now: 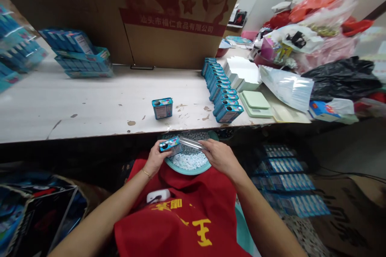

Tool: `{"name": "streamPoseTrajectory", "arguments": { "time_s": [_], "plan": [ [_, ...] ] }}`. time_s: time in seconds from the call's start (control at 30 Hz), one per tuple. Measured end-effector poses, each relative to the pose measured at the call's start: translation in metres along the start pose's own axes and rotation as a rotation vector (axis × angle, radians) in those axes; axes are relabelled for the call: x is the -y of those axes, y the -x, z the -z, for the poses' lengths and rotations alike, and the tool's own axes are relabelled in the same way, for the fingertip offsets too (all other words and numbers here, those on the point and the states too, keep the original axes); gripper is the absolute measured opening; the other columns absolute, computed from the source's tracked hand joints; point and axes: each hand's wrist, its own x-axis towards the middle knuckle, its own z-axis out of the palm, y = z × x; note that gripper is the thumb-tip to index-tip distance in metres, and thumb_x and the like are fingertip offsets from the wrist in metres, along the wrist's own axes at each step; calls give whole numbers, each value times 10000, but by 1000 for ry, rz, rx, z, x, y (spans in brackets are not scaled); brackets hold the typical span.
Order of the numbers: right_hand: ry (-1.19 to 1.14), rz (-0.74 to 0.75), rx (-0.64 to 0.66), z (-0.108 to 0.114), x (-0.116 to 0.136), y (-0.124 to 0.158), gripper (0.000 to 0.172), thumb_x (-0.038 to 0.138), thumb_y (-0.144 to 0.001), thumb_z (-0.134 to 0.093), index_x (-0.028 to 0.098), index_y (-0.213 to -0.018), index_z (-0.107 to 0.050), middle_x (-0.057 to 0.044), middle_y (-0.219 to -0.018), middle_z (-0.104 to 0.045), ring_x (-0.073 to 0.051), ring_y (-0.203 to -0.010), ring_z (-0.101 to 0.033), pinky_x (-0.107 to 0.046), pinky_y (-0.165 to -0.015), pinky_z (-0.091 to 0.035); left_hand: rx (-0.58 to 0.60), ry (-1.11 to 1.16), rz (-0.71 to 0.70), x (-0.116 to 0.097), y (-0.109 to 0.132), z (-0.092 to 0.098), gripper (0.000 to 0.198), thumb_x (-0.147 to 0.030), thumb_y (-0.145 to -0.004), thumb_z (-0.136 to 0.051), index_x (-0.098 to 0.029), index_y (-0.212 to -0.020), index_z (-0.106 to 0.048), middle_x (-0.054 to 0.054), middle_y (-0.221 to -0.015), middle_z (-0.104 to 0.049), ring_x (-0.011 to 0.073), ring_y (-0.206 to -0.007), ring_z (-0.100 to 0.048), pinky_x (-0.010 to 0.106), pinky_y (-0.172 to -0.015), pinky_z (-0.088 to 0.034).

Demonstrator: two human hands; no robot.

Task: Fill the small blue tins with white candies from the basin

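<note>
Over bowl [193, 171], left hand [155, 158] gripping tin [169, 144], right hand [221, 158] tube [191, 143], carton [169, 48] 汕头市福仁食品有限公司

It looked like a small packing workshop, perhaps in a home. A worn white tabletop [90, 108] carried a long row of identical blue tins [221, 94], stacked display trays [81, 54] and a small scale [256, 102]. A large printed cardboard carton [169, 16] stood behind, with stuffed plastic bags [316, 20] heaped at one end.
</note>
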Motion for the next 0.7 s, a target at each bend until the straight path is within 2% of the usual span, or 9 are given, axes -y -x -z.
{"name": "streamPoseTrajectory", "arguments": {
  "time_s": [0.13, 0.27, 0.4, 0.53, 0.63, 0.7],
  "plan": [
    [36, 30, 5, -4, 10, -2, 366, 314, -869, -308, 275, -1191, -478, -54, -967, -592, -174, -866, -557, -252, -708, -374, 50, -134, -60, -10, -4, -5, 397, -209, -578, -656, -172, -948, -519, 3, -840, -583, 146, -787, -555, 273, -742, -439],
    [38, 63, 25, -8, 22, -5, 371, 315, -874, -294, 278, -1197, -472, -60, -958, -591, -174, -842, -560, -264, -716, -378, 49, -266, -132, -11, -5, -5, 351, -188, -603, -622, -186, -944, -539, 6, -867, -581, 151, -816, -540, 272, -767, -420],
    [-1, 18, -39, -9, 11, -3, 367, 314, -868, -326, 262, -1199, -477, -56, -978, -591, -165, -887, -553, -245, -734, -386, 29, -299, -143, -17, 0, 2, 342, -186, -621, -614, -189, -954, -535, 11, -872, -589, 153, -814, -544, 276, -761, -421],
    [-168, 18, -159, -14, -12, 3, 351, 304, -852, -368, 244, -1167, -511, -42, -966, -605, -154, -882, -560, -233, -735, -414, -13, -326, -172, -46, -1, 12, 347, -226, -629, -630, -190, -962, -538, 15, -884, -599, 152, -806, -552, 276, -753, -427],
    [-303, 21, -246, -20, -24, 8, 345, 292, -841, -384, 235, -1150, -528, -44, -984, -612, -156, -880, -567, -250, -758, -433, -65, -303, -225, -76, -15, 19, 373, -265, -635, -632, -180, -982, -525, 16, -876, -598, 152, -803, -555, 281, -756, -435],
    [-362, 19, -278, -23, -28, 10, 341, 288, -836, -387, 235, -1138, -538, -44, -994, -615, -159, -887, -570, -263, -770, -441, -53, -269, -255, -92, -26, 21, 366, -268, -645, -621, -169, -981, -517, 16, -859, -589, 147, -792, -553, 281, -748, -442]
  ]
}}
